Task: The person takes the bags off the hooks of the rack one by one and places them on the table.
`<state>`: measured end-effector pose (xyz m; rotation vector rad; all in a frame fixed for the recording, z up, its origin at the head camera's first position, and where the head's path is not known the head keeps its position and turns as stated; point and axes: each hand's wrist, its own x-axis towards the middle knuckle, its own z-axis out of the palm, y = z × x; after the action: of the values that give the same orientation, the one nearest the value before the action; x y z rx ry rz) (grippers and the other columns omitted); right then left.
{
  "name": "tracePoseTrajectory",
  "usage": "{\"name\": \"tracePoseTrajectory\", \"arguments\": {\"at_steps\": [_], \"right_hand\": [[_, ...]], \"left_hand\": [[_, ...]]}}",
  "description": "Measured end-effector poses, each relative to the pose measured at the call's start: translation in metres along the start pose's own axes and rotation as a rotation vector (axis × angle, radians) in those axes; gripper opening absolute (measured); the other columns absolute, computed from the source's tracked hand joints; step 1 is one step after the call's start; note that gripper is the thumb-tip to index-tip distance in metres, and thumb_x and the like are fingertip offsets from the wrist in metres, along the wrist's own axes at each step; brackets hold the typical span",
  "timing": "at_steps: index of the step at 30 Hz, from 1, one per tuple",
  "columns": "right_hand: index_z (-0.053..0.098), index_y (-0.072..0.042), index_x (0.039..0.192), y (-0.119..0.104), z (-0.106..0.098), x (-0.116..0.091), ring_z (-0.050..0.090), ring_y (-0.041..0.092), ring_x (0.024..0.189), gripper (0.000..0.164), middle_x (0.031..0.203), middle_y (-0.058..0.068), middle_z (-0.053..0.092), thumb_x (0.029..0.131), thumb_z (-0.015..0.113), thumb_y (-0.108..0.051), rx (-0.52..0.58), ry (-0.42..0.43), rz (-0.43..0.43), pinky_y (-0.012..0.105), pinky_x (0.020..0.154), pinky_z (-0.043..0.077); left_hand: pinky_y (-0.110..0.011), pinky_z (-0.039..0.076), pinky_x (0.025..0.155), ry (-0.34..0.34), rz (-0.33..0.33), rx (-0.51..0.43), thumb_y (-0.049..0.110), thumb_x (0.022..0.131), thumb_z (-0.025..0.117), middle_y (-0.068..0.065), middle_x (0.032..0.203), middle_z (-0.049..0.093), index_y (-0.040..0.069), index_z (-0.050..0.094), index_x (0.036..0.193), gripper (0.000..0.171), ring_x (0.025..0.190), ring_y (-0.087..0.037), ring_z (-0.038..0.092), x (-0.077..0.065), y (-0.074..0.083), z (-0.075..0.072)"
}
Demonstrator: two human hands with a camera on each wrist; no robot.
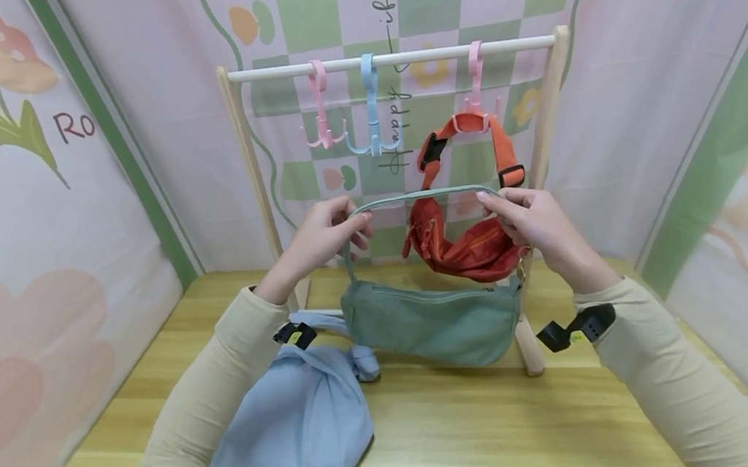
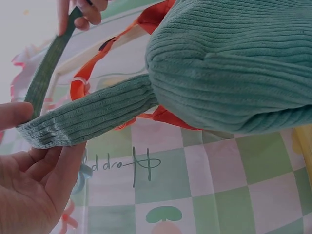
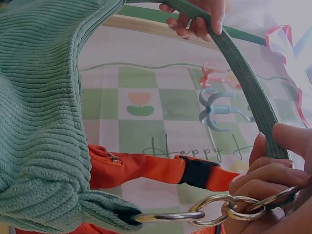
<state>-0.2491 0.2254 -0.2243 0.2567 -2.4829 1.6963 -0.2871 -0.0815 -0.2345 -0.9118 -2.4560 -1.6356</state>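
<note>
A green corduroy shoulder bag [image 1: 430, 324] hangs from its strap between both hands, in front of the rack. My left hand [image 1: 329, 231] pinches the strap [image 1: 411, 197] at its left bend, thumb on top. At the right bend, my right hand [image 1: 538, 222] grips the strap between thumb and fingers. Metal rings [image 3: 214, 209] join the bag's end to the strap close under the right hand. Behind the bag, a red-orange waist bag [image 1: 474, 247] hangs by its buckled belt from a pink hook [image 1: 477, 86].
A wooden rack [image 1: 547, 110] with a white rail [image 1: 426, 56] stands on the table [image 1: 495, 429]. Another pink hook [image 1: 321, 106] and a blue hook [image 1: 372, 105] hang left on the rail. A light blue bag [image 1: 303, 422] lies at the front left. Printed cloth surrounds the table.
</note>
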Motion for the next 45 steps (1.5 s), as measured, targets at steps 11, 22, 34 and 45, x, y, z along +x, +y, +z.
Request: {"name": "tracePoseTrajectory", "arguments": {"at_steps": [11, 22, 34, 45], "right_hand": [[0.064, -0.02, 0.081, 0.008, -0.002, -0.005, 0.025, 0.011, 0.045, 0.022, 0.053, -0.007, 0.032, 0.091, 0.061, -0.04, 0.065, -0.068, -0.024, 0.04, 0.048, 0.015], [0.06, -0.014, 0.079, 0.016, -0.007, -0.008, 0.018, 0.018, 0.056, 0.019, 0.058, -0.003, 0.028, 0.094, 0.059, -0.026, 0.329, -0.153, 0.019, 0.034, 0.053, 0.017], [0.056, -0.015, 0.073, 0.02, -0.007, -0.008, 0.02, 0.015, 0.056, 0.026, 0.056, -0.006, 0.031, 0.095, 0.058, -0.03, 0.47, -0.165, 0.067, 0.023, 0.054, 0.03], [0.054, -0.012, 0.073, 0.027, -0.011, -0.005, 0.011, 0.015, 0.056, 0.03, 0.06, 0.0, 0.015, 0.099, 0.049, -0.028, 0.618, -0.287, 0.095, 0.023, 0.056, 0.026]], "left_hand": [[-0.049, 0.057, 0.064, 0.019, -0.013, -0.012, 0.023, 0.095, 0.056, -0.019, 0.088, 0.069, 0.0, 0.054, 0.083, 0.026, 0.069, -0.024, 0.069, -0.007, 0.002, -0.002], [-0.048, 0.057, 0.061, 0.034, -0.023, -0.01, 0.027, 0.096, 0.056, -0.013, 0.084, 0.07, -0.001, 0.055, 0.085, 0.03, 0.069, -0.024, 0.069, -0.012, -0.001, -0.002], [-0.044, 0.057, 0.063, 0.099, -0.025, -0.09, 0.025, 0.095, 0.058, -0.012, 0.08, 0.069, 0.0, 0.056, 0.087, 0.026, 0.07, -0.035, 0.067, -0.013, 0.0, -0.001], [-0.039, 0.056, 0.061, 0.169, 0.011, -0.128, 0.022, 0.096, 0.056, -0.016, 0.077, 0.067, 0.003, 0.054, 0.088, 0.02, 0.064, -0.031, 0.064, -0.013, -0.002, 0.004]]}}
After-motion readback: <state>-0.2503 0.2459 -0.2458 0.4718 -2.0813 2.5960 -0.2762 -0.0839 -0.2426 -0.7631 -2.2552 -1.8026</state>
